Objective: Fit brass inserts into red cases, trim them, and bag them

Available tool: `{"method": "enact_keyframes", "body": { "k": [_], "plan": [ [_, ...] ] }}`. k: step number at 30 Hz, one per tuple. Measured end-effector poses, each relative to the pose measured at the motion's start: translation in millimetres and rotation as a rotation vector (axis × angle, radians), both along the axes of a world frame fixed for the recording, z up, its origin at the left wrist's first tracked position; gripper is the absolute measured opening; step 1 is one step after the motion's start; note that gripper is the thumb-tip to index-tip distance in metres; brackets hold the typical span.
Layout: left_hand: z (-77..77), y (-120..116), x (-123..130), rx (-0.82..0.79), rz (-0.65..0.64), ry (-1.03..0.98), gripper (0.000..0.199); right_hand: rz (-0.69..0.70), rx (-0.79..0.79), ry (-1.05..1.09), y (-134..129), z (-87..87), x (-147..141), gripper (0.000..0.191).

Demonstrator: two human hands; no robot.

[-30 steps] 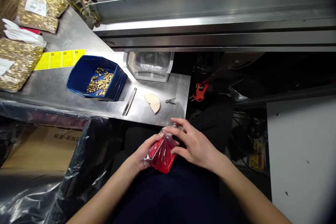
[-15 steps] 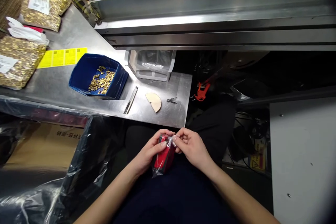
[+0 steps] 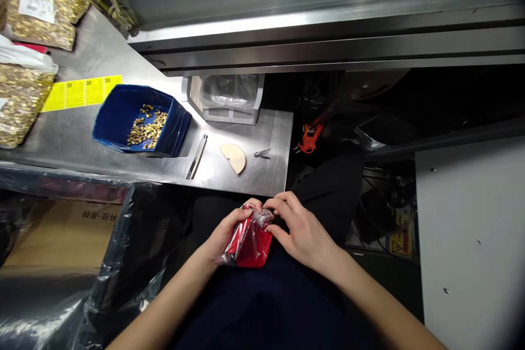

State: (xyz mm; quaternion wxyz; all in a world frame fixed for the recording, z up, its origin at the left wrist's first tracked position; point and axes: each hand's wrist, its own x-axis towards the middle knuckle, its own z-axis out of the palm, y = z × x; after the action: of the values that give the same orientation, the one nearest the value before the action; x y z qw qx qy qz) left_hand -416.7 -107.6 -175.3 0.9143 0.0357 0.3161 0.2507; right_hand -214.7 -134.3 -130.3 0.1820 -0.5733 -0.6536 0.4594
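My left hand (image 3: 229,229) is closed around a red-and-black boxy item (image 3: 253,245) wrapped in a clear plastic bag (image 3: 262,217); I cannot make out its kind. The bag's top is bunched and crumpled. At that bunch, the bent thumb and fingers of my right hand (image 3: 301,229) sit on either side of the plastic. Both hands are over my lap, just in front of the metal table's edge. Nearest on the table are small nippers or tweezers (image 3: 261,153), a pale half-round piece (image 3: 233,158) and a utility knife (image 3: 197,156).
A blue bin (image 3: 118,115) holds small brass-coloured parts, beside a grey bin (image 3: 229,116) with clear plastic. Bags of brass parts (image 3: 24,101) and yellow labels (image 3: 76,93) lie left. A metal rail (image 3: 287,27) crosses behind. Orange-handled pliers (image 3: 308,139) hang right; a plastic-lined box (image 3: 61,235) stands left.
The wrapped item has turned, showing a broad red face. My right thumb and fingers have spread apart around the bunched plastic. The camera view has shifted slightly, so the table appears further left.
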Motion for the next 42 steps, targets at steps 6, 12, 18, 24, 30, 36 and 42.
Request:
{"method": "enact_keyframes", "body": {
  "k": [6, 12, 18, 24, 30, 36, 42],
  "plan": [
    [-2.1, -2, 3, -0.038, 0.026, -0.009, 0.014, 0.279, 0.305, -0.281, 4, -15.5, -10, 0.026],
    [-0.3, -4, -5, 0.116, -0.009, 0.125, 0.052, 0.022, 0.187, -0.114, 1, -10.4, -14, 0.027],
    [3.2, -1, -15, 0.761, -0.071, 0.422, 0.101, -0.368, -0.41, 0.377, -4, -15.1, -11, 0.022],
    [13.1, -12, -17, 0.998, -0.04, 0.421, 0.084, -0.53, -0.728, 0.749, -13, -21.1, -24, 0.041],
    [11.1, -13, -14, 0.387, 0.156, 0.591, 0.047, -0.333, -0.629, 0.831, -19, -9.7, -28, 0.032],
    [12.6, -12, -31, -0.08, -0.248, 0.276, 0.063, 0.029, -0.208, 0.455, -14, 7.2, -15, 0.014],
    [13.7, 1, -27, 0.195, -0.09, 0.295, 0.06, 0.116, 0.043, 0.061, -17, 3.2, -19, 0.012]
  ]
}}
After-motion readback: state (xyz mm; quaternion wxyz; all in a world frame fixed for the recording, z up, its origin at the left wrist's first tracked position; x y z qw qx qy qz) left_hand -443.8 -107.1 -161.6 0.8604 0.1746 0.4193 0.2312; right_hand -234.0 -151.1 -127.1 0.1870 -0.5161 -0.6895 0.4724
